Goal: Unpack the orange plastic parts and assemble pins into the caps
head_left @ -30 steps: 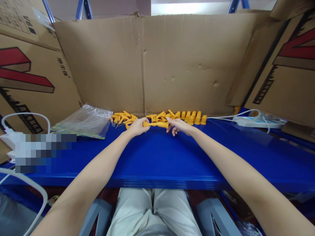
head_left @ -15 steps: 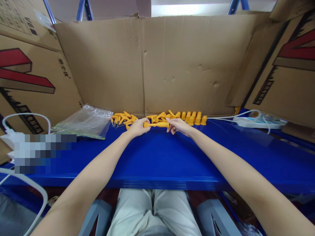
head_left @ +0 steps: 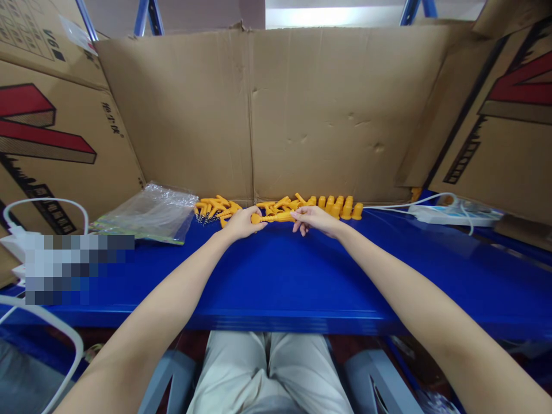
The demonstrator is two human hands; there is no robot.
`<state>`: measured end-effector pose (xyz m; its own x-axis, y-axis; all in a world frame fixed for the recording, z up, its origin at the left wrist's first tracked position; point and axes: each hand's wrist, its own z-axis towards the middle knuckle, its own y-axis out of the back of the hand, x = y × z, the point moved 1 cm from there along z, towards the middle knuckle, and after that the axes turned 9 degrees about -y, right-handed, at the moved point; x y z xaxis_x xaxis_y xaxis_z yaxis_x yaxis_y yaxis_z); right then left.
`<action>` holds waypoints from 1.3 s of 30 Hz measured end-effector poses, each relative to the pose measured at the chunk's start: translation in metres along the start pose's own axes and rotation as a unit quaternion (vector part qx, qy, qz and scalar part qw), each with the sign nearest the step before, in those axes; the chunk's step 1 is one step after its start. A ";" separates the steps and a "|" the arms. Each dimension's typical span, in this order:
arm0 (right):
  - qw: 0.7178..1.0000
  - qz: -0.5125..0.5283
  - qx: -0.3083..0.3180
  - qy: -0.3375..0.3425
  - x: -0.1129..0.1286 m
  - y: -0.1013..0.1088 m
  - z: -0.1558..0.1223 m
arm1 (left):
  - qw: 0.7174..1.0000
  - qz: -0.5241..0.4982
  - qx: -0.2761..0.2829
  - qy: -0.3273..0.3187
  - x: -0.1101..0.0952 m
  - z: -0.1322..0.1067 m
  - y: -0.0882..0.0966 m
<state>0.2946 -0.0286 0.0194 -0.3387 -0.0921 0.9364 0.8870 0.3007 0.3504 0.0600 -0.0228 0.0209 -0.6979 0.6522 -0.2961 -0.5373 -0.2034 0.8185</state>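
Note:
My left hand (head_left: 245, 223) is closed around one end of a yellow plastic piece with a round knob and a ridged, spiral-looking shaft (head_left: 266, 218). At the other end, my right hand (head_left: 313, 219) pinches a yellow tapered sleeve (head_left: 283, 217). Shaft and sleeve lie in one line, level, just above the blue table, and the sleeve sits over the shaft's far part. Fingers hide both ends. Behind my left hand lie loose yellow branched handles (head_left: 215, 204) with dark coils. More yellow pieces (head_left: 276, 204) are heaped behind the held one. Yellow flanged cups (head_left: 345, 207) stand in rows beyond my right hand.
The blue tabletop (head_left: 276, 276) stretches in front of me, backed by a cardboard panel (head_left: 323, 115). A clear plastic bag (head_left: 149, 215) lies to the left. At the right rests a white power strip (head_left: 452, 214) with cables. Large cartons (head_left: 56, 184) flank the table.
My right hand has shifted slightly and its fingers have changed their grip on the sleeve. The spiral shaft and sleeve look turned a little. My left hand stays nearly in place.

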 end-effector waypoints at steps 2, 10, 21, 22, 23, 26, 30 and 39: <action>1.000 -0.005 -0.002 -0.007 0.001 -0.001 -0.001 | 1.000 -0.001 0.000 -0.002 0.000 0.000 0.000; 1.000 -0.012 -0.002 -0.027 0.001 -0.003 -0.001 | 1.000 0.018 -0.009 -0.002 0.002 0.001 -0.001; 1.000 0.008 0.007 0.012 -0.001 0.000 -0.002 | 1.000 0.004 -0.012 0.007 0.001 0.000 0.000; 1.000 0.006 0.006 0.012 0.000 -0.001 -0.002 | 1.000 0.002 -0.011 0.006 0.001 0.000 0.000; 1.000 0.004 0.007 0.012 0.000 -0.001 -0.003 | 1.000 -0.001 -0.011 0.005 0.001 0.000 0.000; 1.000 -0.005 0.009 0.011 0.000 -0.002 -0.002 | 1.000 -0.012 -0.016 0.006 0.000 0.000 0.000; 0.999 -0.049 0.006 0.023 -0.004 0.000 0.002 | 0.999 -0.046 -0.014 0.014 0.000 0.000 0.001; 0.859 -0.385 -0.155 0.301 0.005 -0.008 -0.003 | 0.993 -0.115 0.011 0.032 -0.001 0.001 -0.003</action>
<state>0.2868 -0.0341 0.0216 -0.7220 -0.6514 0.2332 0.5452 -0.3282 0.7714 0.0631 -0.0220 0.0191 -0.5862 0.6321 -0.5068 -0.6767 -0.0382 0.7352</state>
